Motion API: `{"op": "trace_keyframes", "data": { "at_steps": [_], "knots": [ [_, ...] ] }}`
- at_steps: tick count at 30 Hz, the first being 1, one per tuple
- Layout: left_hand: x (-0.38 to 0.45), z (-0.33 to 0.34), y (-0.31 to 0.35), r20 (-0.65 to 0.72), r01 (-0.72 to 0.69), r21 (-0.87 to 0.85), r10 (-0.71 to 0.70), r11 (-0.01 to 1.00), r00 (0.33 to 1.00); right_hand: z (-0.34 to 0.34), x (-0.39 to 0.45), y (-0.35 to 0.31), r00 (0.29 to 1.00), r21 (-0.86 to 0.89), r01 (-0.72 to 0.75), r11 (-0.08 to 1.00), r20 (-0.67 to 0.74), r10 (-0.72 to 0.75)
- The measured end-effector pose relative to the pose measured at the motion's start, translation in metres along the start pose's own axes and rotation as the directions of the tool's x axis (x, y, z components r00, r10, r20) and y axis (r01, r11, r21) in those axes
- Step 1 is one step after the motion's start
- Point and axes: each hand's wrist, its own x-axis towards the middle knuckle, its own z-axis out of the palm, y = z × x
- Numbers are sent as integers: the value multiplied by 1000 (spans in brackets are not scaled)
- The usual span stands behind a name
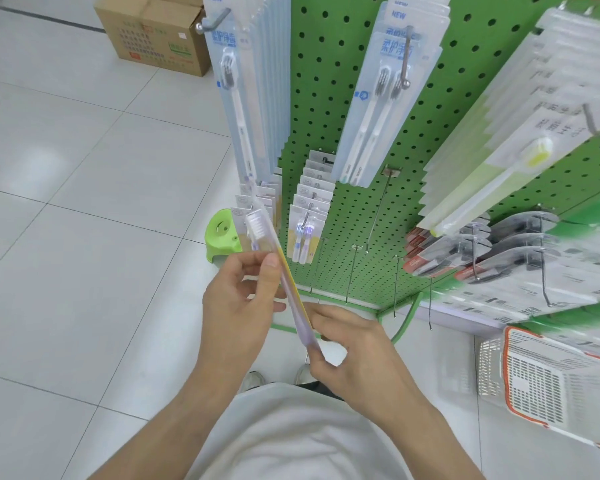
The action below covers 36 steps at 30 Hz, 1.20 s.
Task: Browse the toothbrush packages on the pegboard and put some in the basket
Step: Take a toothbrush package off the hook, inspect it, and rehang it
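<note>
A toothbrush package (pixel 262 233) with a white brush head and a yellow and purple card is seen edge-on in front of me. My left hand (pixel 238 299) pinches its upper part between thumb and fingers. My right hand (pixel 354 355) grips its lower end. The green pegboard (pixel 329 109) stands just beyond, with rows of toothbrush packages (pixel 378 109) on metal hooks. A white basket with an orange rim (pixel 534 375) sits on the floor at the lower right, below the pegboard.
A row of light blue packages (pixel 253 98) hangs at the left edge of the board, and a yellow-brush row (pixel 499 161) at the right. Several bare hooks (pixel 374 216) stick out low on the board. A green stool (pixel 222 237) and a cardboard box (pixel 156 32) stand on the tiled floor.
</note>
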Motion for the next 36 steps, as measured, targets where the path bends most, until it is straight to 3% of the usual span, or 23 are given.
{"op": "trace_keyframes", "data": {
  "at_steps": [5,7,13,17,21,25,32,36],
  "knots": [
    [-7,-1,0,24,-9,-1,9,1000,1000,-1,-5,-3,998,-231,40,972,-44,-51],
    [-6,0,-4,44,-10,12,9,1000,999,-1,-7,0,999,-244,16,970,-28,-24],
    [1,-4,-16,116,24,106,-36,994,993,-11,-15,4,989,24,-150,988,-14,150],
    [-4,0,-15,248,130,21,-131,991,960,-18,-9,4,960,196,-252,948,-75,271],
    [-5,0,-15,356,177,-12,-162,984,921,-25,-2,6,929,352,-355,866,29,369],
    [-12,4,-19,484,214,83,-227,973,845,-28,13,8,949,444,-272,853,-20,313],
    [-13,4,-19,560,137,190,-222,972,798,-38,44,8,931,678,-161,718,-137,338],
    [-14,4,-16,588,97,215,-208,972,782,-41,53,8,913,675,-133,726,-202,354]
  ]
}}
